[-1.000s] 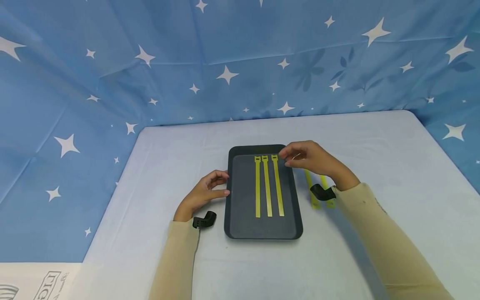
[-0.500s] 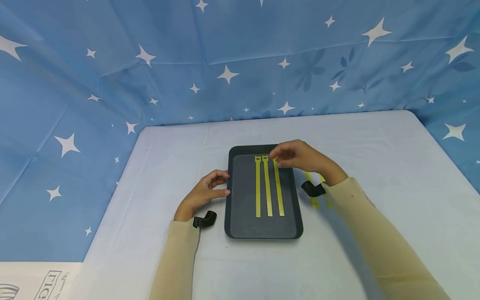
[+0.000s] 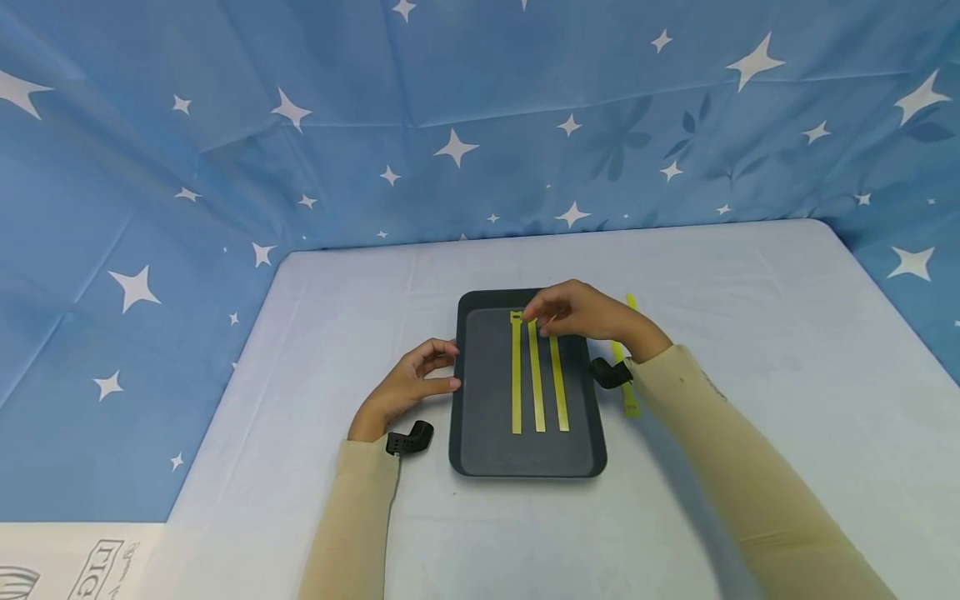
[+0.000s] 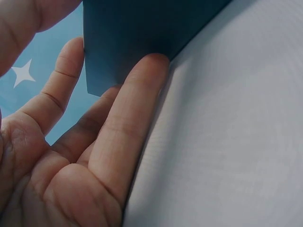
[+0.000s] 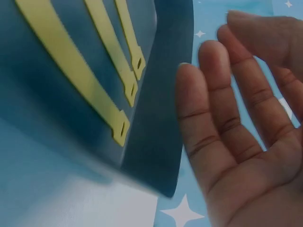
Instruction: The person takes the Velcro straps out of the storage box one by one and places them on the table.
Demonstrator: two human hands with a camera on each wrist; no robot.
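A dark grey tray (image 3: 480, 457) lies on the table, with three yellow hook-and-loop cable ties side by side in it: the left tie (image 3: 516, 379), the middle tie (image 3: 537, 387) and the right tie (image 3: 559, 392). My left hand (image 3: 405, 390) touches the tray's left wall with its fingertips, as the left wrist view also shows. Above the tray's far right part hovers my right hand (image 3: 588, 315), fingers loosely bent, nothing between them. It hides the heads of two ties in the head view. The right wrist view shows the slotted heads, including the nearest tie (image 5: 75, 71), apart from the fingers.
Another yellow tie (image 3: 631, 404) lies on the white table to the right of the tray, partly covered by my right wrist. A blue star-patterned curtain (image 3: 345, 150) hangs behind the table. Printed light material (image 3: 75, 567) shows at the lower left.
My right hand has moved left, from the tray's far right corner to over the heads of the ties. The left hand, tray and ties have stayed in place.
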